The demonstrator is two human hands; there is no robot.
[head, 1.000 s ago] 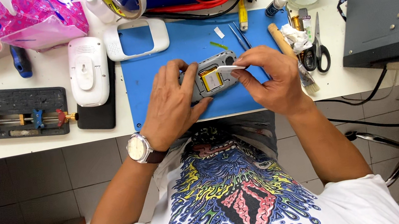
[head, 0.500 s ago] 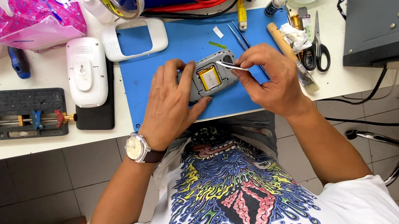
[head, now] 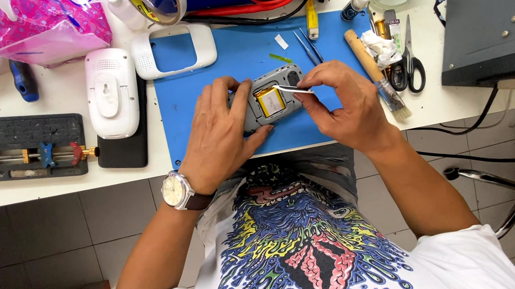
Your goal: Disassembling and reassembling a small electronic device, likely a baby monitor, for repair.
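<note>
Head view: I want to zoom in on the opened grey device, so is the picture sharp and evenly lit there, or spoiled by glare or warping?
Head view: opened grey device is sharp, evenly lit, soft shadows under left hand and right hand; small glint on tweezers; table edge bows slightly from wide-lens distortion.

Small grey device (head: 274,97), opened, lies face-down and slightly tilted on the blue work mat, near its front edge. Its back cover is off, exposing a yellow-orange rectangular battery (head: 269,101) seated in the middle of the housing. Slim metal tweezers (head: 294,88) lie angled across the device's right part, tips touching the battery's upper right corner.
</note>
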